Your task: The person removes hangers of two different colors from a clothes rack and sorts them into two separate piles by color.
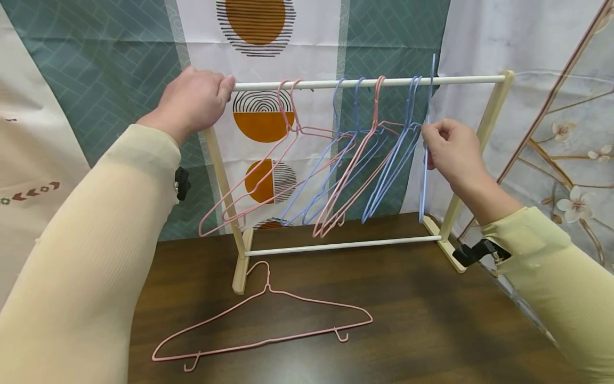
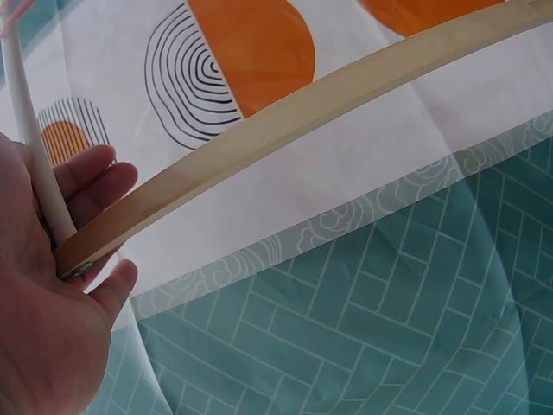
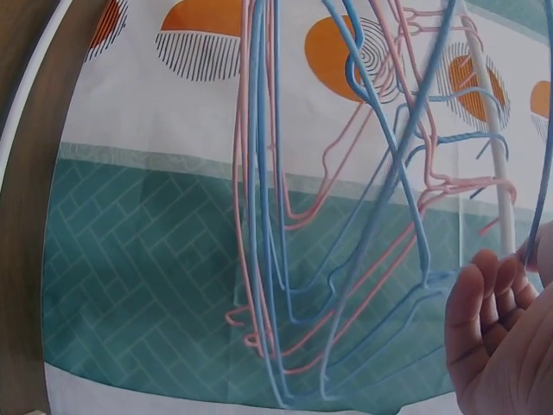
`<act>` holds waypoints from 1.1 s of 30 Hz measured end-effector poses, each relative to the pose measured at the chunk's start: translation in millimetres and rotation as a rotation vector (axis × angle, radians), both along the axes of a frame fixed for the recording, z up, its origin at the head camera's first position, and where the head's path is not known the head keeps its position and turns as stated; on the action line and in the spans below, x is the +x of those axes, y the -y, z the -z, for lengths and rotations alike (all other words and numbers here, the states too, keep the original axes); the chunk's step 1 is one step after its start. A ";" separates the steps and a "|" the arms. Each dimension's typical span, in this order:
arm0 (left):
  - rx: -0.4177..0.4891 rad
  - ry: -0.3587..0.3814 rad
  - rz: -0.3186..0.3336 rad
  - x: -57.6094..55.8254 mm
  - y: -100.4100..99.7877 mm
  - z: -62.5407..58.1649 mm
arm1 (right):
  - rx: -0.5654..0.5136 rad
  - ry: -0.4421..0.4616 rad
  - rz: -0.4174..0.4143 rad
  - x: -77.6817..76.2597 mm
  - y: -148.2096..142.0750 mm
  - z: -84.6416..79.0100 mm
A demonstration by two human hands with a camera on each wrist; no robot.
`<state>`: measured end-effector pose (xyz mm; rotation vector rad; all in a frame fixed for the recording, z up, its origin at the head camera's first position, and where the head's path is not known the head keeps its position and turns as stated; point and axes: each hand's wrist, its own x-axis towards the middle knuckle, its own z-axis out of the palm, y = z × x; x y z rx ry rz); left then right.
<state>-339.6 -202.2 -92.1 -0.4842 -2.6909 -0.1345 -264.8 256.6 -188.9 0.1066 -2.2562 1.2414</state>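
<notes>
At the top left corner of a clothes rack, my left hand [image 1: 192,101] grips the end of the white top bar [image 1: 460,80]. In the left wrist view its fingers wrap the corner where the bar meets the wooden post [image 2: 302,105]. My right hand [image 1: 453,152] pinches a blue hanger [image 1: 424,184] near its neck, at the right of the bar; seen edge-on, its hook reaches above the bar. Left of it hang a blue pair [image 1: 381,184], a pink pair [image 1: 352,165], two spaced blue hangers [image 1: 307,186] and two pink ones [image 1: 216,213].
A pink hanger [image 1: 268,341] lies flat on the dark wooden table [image 1: 412,330], in front of the rack. Low across the rack runs a white lower bar [image 1: 336,246], between wooden feet [image 1: 241,269]. Patterned cloth [image 1: 388,32] hangs close behind.
</notes>
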 end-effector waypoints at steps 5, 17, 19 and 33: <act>-0.005 0.000 -0.005 0.5 1.0 2.0 | 0.009 0.001 0.004 4.7 -4.1 1.6; -0.002 0.001 0.018 0.3 -4.3 0.1 | 0.195 0.059 0.072 37.7 -33.6 29.3; 0.005 0.001 0.019 0.5 -4.6 -0.3 | 0.222 0.052 0.083 42.2 -37.8 35.0; 0.023 0.016 0.026 -0.2 1.8 0.7 | 0.307 0.109 0.123 67.5 -76.9 78.8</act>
